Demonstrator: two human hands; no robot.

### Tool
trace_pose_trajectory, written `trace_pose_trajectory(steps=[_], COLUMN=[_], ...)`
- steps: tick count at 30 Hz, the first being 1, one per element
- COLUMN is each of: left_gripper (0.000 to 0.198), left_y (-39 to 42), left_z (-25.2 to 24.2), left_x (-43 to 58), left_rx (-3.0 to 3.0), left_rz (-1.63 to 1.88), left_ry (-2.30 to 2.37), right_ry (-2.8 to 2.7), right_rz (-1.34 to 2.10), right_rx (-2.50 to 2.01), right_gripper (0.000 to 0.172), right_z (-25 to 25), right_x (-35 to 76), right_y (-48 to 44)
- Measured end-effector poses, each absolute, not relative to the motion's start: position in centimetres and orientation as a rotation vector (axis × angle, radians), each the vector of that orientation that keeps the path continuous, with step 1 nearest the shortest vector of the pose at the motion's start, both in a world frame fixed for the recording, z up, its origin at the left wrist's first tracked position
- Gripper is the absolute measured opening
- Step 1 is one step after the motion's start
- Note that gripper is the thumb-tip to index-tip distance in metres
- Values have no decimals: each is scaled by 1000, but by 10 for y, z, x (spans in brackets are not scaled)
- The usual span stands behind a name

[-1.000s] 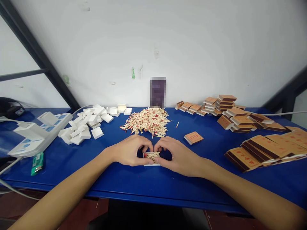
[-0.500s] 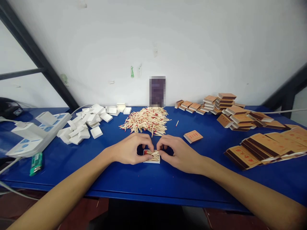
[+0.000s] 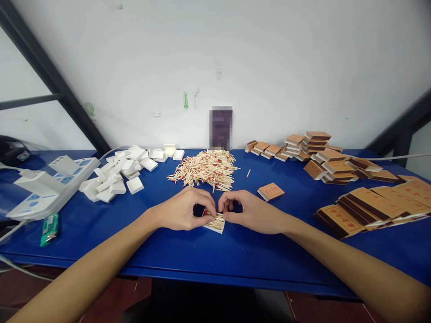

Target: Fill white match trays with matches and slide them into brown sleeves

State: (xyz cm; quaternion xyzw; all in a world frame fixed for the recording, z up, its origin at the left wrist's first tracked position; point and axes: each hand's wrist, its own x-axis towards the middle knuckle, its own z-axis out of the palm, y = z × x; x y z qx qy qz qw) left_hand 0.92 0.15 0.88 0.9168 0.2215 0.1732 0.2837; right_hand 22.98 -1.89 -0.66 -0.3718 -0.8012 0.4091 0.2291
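Observation:
A small white matchbox tray (image 3: pixel 221 231) filled with matches (image 3: pixel 216 220) sits slightly turned on the blue table, between my hands. My left hand (image 3: pixel 185 208) is closed in a pinch, thumb and forefinger tips on the matches at the tray's left part. At the tray's right end is my right hand (image 3: pixel 251 211), its fingers curled and the thumb tip by the tray's edge. Whatever its fingertips hold, if anything, is hidden. Just behind the hands lies a large heap of loose red-tipped matches (image 3: pixel 205 168). One orange matchbox sleeve (image 3: pixel 271 191) lies beyond my right hand.
Empty white trays (image 3: pixel 124 170) are piled at the left, near a white power strip (image 3: pixel 54 193) and a green lighter (image 3: pixel 50 229). Orange matchbox sleeves (image 3: pixel 332 161) stand stacked at the right, with a fanned row (image 3: pixel 377 206) nearer. A single match (image 3: pixel 248 173) lies apart. A wall rises behind.
The tray has turned, its right end swinging toward me. My right fingers have shifted slightly up and away from the matches; my left hand has stayed nearly in place.

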Motion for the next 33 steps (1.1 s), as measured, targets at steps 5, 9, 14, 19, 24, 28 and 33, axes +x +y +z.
trace_pose_trajectory(steps=[5,9,14,19,24,28,33], left_gripper=[11,10,8,8,9,10,9], left_y=[1,1,0,1,1,0,-4], left_z=[8,8,10,14,22,27,40], left_x=[9,8,8,7,4,2,-3], left_rx=[2466,2490,2515,2441,2334,2229,2026], left_rz=[466,467,467,534,536,445,85], left_ry=[566,574,619,616,574,570,438], right_ry=[-2309,-2308,-2303,-2391,-2413,-2430,-2448], right_rz=[980,868,766,627,573,536,424], right_rx=[-1150,-1216,-1070,-1004,-1004,-968,-909], right_gripper=[7,8,6,13,6,12,11], right_z=[-2,-4,-8,-10,-11,-11,-9], right_x=[224,223,225,224,223,223,223], right_y=[-26,-31,-34,-38,-39,-40,-42])
